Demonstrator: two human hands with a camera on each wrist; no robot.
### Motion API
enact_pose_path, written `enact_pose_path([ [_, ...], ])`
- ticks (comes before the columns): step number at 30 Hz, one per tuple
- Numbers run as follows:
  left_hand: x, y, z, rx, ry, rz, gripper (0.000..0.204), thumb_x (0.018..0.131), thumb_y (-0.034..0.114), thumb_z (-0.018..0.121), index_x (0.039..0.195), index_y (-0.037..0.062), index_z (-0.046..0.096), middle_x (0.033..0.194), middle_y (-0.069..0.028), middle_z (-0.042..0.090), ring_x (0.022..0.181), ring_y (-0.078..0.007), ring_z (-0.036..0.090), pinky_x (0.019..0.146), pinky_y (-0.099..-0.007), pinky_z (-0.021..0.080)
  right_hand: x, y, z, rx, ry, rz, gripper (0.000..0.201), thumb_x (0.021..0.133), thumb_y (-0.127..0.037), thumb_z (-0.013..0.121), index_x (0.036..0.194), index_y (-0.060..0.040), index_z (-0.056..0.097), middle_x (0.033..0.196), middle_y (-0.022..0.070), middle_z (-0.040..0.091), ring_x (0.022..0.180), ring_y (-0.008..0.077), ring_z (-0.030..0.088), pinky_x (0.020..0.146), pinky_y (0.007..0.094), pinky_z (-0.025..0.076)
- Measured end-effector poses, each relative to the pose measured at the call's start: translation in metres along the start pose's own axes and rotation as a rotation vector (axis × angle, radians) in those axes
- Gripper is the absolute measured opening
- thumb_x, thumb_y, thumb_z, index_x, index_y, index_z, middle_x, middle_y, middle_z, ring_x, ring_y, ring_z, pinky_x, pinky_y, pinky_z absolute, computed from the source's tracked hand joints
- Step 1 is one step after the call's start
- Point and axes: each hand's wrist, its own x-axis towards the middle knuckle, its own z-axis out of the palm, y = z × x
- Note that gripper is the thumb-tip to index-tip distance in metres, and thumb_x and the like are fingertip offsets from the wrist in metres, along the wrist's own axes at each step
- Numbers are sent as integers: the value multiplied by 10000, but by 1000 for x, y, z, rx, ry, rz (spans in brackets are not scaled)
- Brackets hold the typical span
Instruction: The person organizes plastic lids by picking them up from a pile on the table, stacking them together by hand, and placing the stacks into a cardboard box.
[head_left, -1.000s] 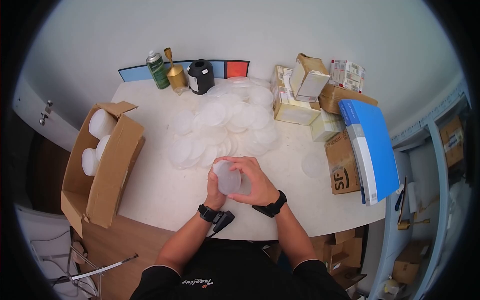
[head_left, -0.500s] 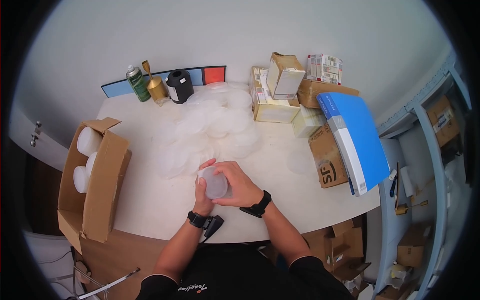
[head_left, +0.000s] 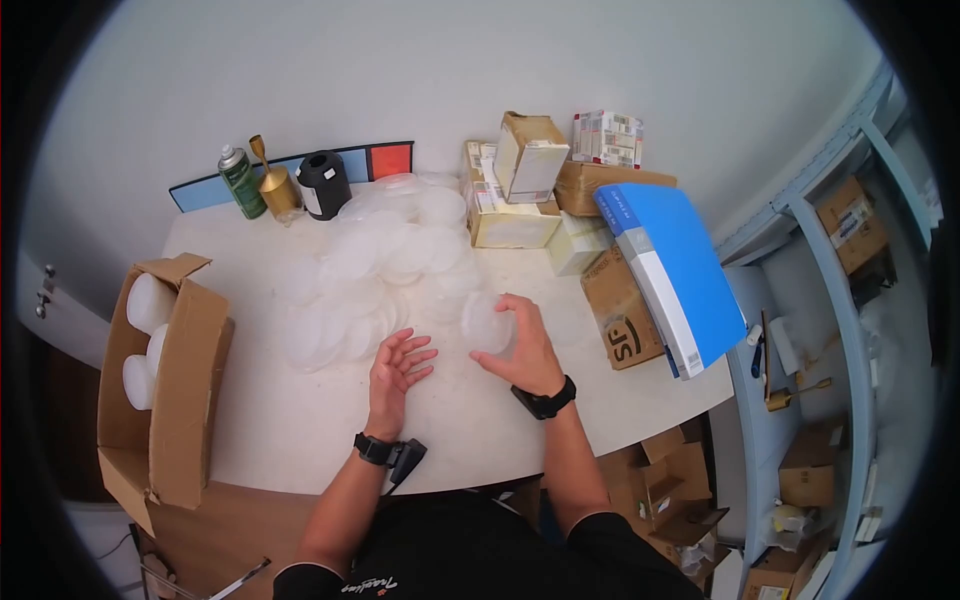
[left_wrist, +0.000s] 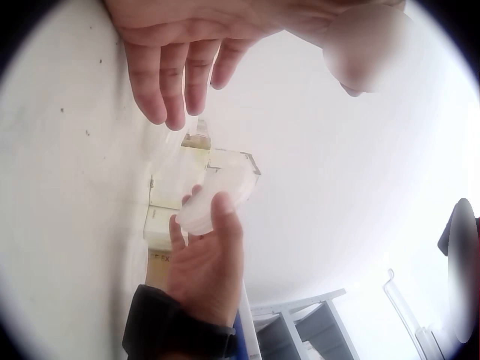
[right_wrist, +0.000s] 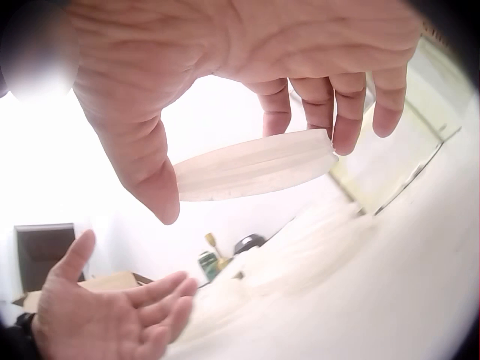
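Observation:
My right hand (head_left: 530,355) grips a short stack of translucent round lids (right_wrist: 255,166) by its edges, thumb on one side and fingers on the other. In the head view the stack is raised at the right of a wide, loose pile of similar lids (head_left: 375,270) on the white table. Palm up and holding nothing, my left hand (head_left: 392,385) is just in front of the pile, its fingers loosely bent. The left wrist view shows the same stack (left_wrist: 214,199) from the side, beyond the left hand's fingers.
At the left, an open cardboard box (head_left: 190,385) holds several white round containers (head_left: 150,303). A spray can (head_left: 240,183), a gold candle holder (head_left: 277,188) and a black cylinder (head_left: 323,185) line the back. Small boxes (head_left: 530,160) and a blue file folder (head_left: 680,275) stand at the right.
My hands, together around the lids before, have parted. The left has let go and turned palm up; the right has carried the stack to the right. The head view has swung to the right.

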Motion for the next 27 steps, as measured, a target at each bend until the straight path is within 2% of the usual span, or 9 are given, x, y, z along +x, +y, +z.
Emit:
enact_pose_path([
  [3, 1, 0, -1, 6, -8, -4, 918, 911, 755, 517, 1463, 29, 414, 1357, -146, 590, 1189, -242, 629, 1000, -373, 495, -11, 25, -44, -228, 42, 185, 657, 709, -187, 872, 1225, -24, 499, 1228, 192, 552, 1183, 389, 506, 1012, 457, 438],
  [4, 1, -1, -1, 11, -12, -4, 893, 918, 738, 509, 1461, 34, 420, 1352, -144, 593, 1186, -242, 629, 999, -374, 496, -17, 37, -54, -309, 66, 175, 664, 712, -203, 873, 1229, -18, 499, 1227, 193, 553, 1181, 393, 513, 1008, 462, 440],
  [6, 1, -2, -3, 12, -15, -9, 861, 929, 712, 503, 1459, 39, 426, 1341, -141, 598, 1175, -238, 631, 992, -371, 499, -23, 45, -72, -381, 44, 313, 671, 721, -226, 872, 1235, -10, 498, 1225, 198, 556, 1176, 399, 520, 1008, 461, 443],
  [9, 2, -3, -4, 5, -18, -20, 836, 939, 686, 509, 1455, 33, 430, 1323, -137, 606, 1154, -226, 636, 977, -360, 505, -28, 57, -83, -401, 7, 379, 669, 728, -242, 871, 1232, -7, 500, 1211, 204, 559, 1175, 401, 526, 1005, 458, 448],
  [15, 1, -3, -7, -18, -14, -32, 799, 952, 651, 526, 1431, 16, 453, 1293, -134, 621, 1127, -214, 642, 963, -346, 508, -24, 64, -83, -430, -89, 436, 684, 731, -269, 869, 1245, -16, 494, 1260, 219, 554, 1210, 390, 538, 1027, 437, 451],
  [27, 4, -4, -10, -54, -22, -55, 709, 990, 580, 524, 1409, 11, 468, 1279, -131, 620, 1113, -210, 646, 971, -346, 504, -15, 55, -87, -447, -163, 513, 698, 718, -271, 882, 1240, -12, 496, 1252, 228, 569, 1196, 395, 548, 1019, 441, 458],
])
